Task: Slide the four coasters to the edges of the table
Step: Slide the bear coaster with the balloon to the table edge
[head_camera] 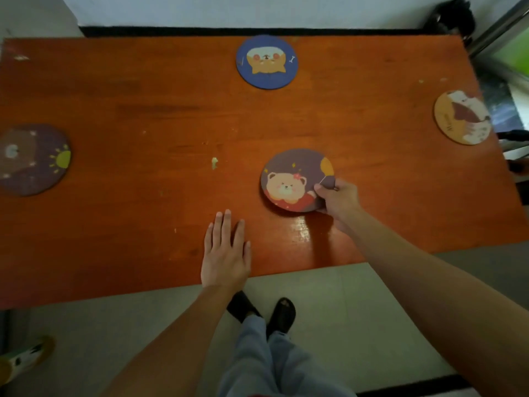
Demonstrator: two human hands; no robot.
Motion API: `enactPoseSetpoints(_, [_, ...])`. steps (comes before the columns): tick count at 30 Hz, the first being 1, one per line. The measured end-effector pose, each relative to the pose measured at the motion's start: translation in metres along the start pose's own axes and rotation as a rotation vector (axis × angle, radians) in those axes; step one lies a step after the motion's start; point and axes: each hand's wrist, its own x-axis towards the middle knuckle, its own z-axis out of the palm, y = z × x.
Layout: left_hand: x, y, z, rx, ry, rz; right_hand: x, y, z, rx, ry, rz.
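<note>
Four round coasters lie on an orange wooden table. A blue dog coaster sits at the far edge. At the left edge lies a dark purple coaster, and an orange coaster rests at the right edge. A purple bear coaster is near the table's middle, toward the near side. My right hand pinches that bear coaster's right rim, thumb on top. My left hand lies flat on the table by the near edge, fingers spread, holding nothing.
The table's near edge runs just below my left hand, with pale floor, my legs and dark sandals beneath. A chip in the varnish marks the table's middle. Dark objects stand past the far right corner.
</note>
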Motion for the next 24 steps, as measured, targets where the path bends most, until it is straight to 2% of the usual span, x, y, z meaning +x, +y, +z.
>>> enactPoseSetpoints(4, [0.0, 0.0, 0.0, -0.007, 0.02, 0.002, -0.015, 0.031, -0.005, -0.158, -0.164, -0.076])
enactPoseSetpoints(7, [0.0, 0.002, 0.002, -0.002, 0.022, -0.006, -0.031, 0.054, -0.01, -0.266, -0.219, -0.133])
enactPoseSetpoints(14, [-0.001, 0.002, 0.003, -0.018, 0.042, -0.015, -0.043, 0.078, -0.018, -0.297, -0.144, -0.176])
enactPoseSetpoints(20, [-0.001, 0.001, 0.005, -0.043, 0.075, -0.014, -0.051, 0.077, -0.014, -0.68, 0.001, -0.332])
enactPoseSetpoints(24, [0.0, 0.0, 0.006, -0.043, 0.078, -0.024, -0.052, 0.071, -0.015, -0.611, -0.005, -0.325])
